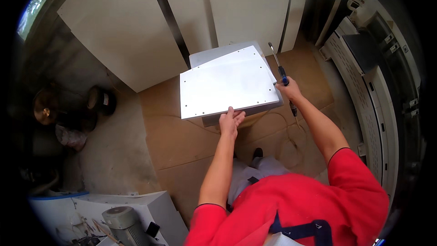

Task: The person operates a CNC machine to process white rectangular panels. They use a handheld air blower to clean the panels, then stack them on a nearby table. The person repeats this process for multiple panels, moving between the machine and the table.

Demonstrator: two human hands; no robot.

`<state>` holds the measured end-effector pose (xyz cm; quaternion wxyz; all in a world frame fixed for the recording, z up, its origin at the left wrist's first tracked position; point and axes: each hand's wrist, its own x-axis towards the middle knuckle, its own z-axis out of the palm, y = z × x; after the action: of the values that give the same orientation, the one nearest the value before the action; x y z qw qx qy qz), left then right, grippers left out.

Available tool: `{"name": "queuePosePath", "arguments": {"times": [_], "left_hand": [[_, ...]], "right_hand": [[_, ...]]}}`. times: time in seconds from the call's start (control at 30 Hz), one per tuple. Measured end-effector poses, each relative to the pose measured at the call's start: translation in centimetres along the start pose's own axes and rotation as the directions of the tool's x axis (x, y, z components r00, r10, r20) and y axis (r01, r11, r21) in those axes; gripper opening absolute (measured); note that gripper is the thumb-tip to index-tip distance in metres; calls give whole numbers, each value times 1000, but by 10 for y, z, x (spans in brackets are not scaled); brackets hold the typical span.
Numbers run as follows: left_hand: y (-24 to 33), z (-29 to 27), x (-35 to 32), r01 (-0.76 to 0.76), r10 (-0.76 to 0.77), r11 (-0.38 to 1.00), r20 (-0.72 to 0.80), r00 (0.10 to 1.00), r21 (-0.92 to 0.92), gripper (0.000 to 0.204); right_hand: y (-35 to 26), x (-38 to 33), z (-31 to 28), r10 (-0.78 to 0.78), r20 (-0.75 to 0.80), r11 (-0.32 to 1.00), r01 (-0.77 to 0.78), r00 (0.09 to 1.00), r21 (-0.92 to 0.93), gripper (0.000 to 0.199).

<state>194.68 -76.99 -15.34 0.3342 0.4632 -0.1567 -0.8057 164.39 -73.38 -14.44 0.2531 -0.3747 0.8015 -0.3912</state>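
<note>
A white panel (pixel 223 89) with small dark holes along its edges lies on top of another white panel (pixel 251 53), which shows at the far edge. Both rest over a grey board (pixel 200 58) at about knee height. My left hand (pixel 231 120) grips the near edge of the top panel, thumb above and fingers partly below. In my right hand (pixel 288 89) is an air blow gun (pixel 282 74) with a long thin metal nozzle pointing up and away, just right of the panels. A thin air hose (pixel 298 120) hangs from its lower end.
Large pale boards (pixel 123 27) lean against the wall ahead. Flattened cardboard (pixel 177 141) covers the floor, with hose loops on it. A long white machine (pixel 364 91) stands to the right. Dark round items (pixel 101 100) lie left. A grey motor (pixel 123 221) sits near a white cabinet (pixel 161 205).
</note>
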Motion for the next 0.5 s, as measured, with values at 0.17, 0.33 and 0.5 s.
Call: {"name": "queuePosePath", "arguments": {"times": [0.17,0.33,0.5], "left_hand": [[65,-66,6,-389,769,292,28,639,874,37],[119,-92,71,-189,576,370,-65,815,910,56],[106,-26,61,162,554,216,-257,791,963,57]], "right_hand": [[13,65,3,125,-6,970,-123,992,-211,42],[0,103,22,185,339,966,-234,923,109,37],[24,130,20,169,577,792,-458,799,403,41]]}}
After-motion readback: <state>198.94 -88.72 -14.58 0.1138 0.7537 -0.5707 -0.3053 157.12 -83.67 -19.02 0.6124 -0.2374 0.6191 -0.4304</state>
